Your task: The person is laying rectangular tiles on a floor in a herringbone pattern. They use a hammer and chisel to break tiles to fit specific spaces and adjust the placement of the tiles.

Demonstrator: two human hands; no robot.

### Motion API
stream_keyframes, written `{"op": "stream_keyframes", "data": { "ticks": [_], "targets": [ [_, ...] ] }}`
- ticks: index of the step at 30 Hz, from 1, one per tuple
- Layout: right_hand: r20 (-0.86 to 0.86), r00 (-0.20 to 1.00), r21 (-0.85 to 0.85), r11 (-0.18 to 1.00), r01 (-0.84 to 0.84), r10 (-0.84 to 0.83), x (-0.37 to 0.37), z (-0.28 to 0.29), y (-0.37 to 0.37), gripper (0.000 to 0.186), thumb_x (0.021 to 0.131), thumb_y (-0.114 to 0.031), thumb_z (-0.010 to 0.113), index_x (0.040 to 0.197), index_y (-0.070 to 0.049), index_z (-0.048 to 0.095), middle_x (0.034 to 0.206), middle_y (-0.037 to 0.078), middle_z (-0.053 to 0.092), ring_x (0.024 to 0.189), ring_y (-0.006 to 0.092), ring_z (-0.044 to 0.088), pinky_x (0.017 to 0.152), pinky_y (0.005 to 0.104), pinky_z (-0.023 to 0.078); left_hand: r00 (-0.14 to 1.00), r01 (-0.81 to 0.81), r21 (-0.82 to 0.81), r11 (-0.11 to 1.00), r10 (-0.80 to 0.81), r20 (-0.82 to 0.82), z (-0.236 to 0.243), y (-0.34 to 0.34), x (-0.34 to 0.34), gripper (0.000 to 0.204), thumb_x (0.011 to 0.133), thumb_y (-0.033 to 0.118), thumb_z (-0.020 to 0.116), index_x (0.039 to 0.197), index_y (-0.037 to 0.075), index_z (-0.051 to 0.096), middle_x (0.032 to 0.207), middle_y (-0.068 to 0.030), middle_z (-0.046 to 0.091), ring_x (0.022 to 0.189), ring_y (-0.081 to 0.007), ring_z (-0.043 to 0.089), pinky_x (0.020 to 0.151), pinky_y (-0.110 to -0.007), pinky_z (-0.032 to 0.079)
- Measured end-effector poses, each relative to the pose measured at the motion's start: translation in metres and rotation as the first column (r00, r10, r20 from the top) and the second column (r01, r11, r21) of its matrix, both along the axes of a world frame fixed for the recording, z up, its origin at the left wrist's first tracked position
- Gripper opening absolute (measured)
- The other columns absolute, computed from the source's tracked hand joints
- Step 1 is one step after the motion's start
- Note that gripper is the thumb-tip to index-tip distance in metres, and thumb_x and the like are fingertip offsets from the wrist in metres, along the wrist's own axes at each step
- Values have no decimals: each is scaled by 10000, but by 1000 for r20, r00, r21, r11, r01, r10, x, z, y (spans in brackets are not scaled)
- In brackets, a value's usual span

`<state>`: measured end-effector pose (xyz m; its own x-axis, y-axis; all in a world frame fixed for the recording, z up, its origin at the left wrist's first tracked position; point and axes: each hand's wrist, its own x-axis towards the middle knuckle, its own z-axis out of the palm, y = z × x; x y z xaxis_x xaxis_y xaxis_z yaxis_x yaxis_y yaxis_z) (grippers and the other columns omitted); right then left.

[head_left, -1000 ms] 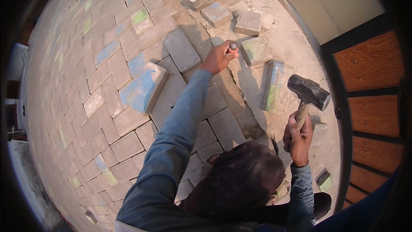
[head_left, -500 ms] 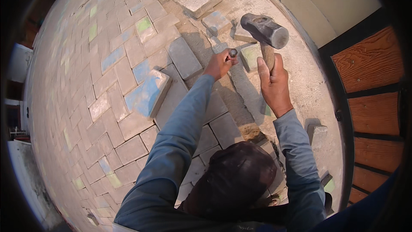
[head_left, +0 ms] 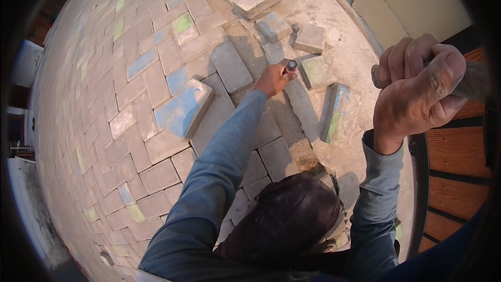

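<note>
My left hand (head_left: 274, 78) grips a round metal chisel (head_left: 291, 67), held over the strip of exposed rough bedding (head_left: 258, 105) beside lifted paving blocks. My right hand (head_left: 417, 91) is raised close to the camera at the right, its fingers wrapped round the hammer's wooden handle (head_left: 472, 81); the hammer head is not visible. A blue-painted block (head_left: 180, 109) rests tilted on the pavers left of my left arm. Loose pale blocks (head_left: 310, 39) lie just beyond my left hand, and a block with green and blue paint (head_left: 339, 115) lies to its right.
Herringbone paving (head_left: 120, 151) covers the left side. A concrete edge runs along the right, beside a tiled surface (head_left: 407, 0) and a wood-and-black-metal gate (head_left: 454, 193). A dark rounded shape (head_left: 282, 214) at the lower middle hides part of the pavers.
My right hand moved up and leftward toward the chisel, then rose much nearer the camera and to the right, taking the hammer head out of sight. My left hand stays on the chisel.
</note>
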<state>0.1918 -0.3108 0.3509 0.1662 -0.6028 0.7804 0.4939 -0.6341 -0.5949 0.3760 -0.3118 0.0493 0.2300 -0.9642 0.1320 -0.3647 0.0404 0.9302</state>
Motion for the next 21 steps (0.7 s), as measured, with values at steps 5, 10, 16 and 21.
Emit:
{"op": "stream_keyframes", "data": {
  "ticks": [5,10,16,21],
  "targets": [
    [-979,197,19,944,328,-48,-41,-178,-5,348,1038,-298,603,1013,29,487,782,319,600,766,508,615,708,500,487,1000,-12,86,996,12,-4,8,-17,-13,283,963,194,725,1179,38,629,977,-129,726,885,-235,677,817,-385,518],
    [-880,469,255,907,337,73,-21,-97,30,365,1049,-333,601,990,20,527,698,162,566,643,270,583,621,408,461,998,-17,-1,1000,17,-52,-5,4,11,279,963,221,738,1161,64,618,969,-111,691,876,-226,624,850,-367,494],
    [-115,993,-26,999,-39,36,3,8,9,235,1037,-253,632,951,-51,549,725,10,526,568,73,482,454,248,367,1000,3,137,991,-5,21,15,2,2,233,957,231,732,1105,103,606,996,-82,684,960,-176,638,891,-367,479],
    [-945,256,-107,933,345,-203,-26,-137,3,294,1039,-238,592,1127,32,514,946,292,676,876,470,677,797,515,506,999,43,172,984,-46,12,25,-12,-8,224,971,216,712,1099,71,598,994,-96,687,893,-184,636,856,-374,487]
  ]
}}
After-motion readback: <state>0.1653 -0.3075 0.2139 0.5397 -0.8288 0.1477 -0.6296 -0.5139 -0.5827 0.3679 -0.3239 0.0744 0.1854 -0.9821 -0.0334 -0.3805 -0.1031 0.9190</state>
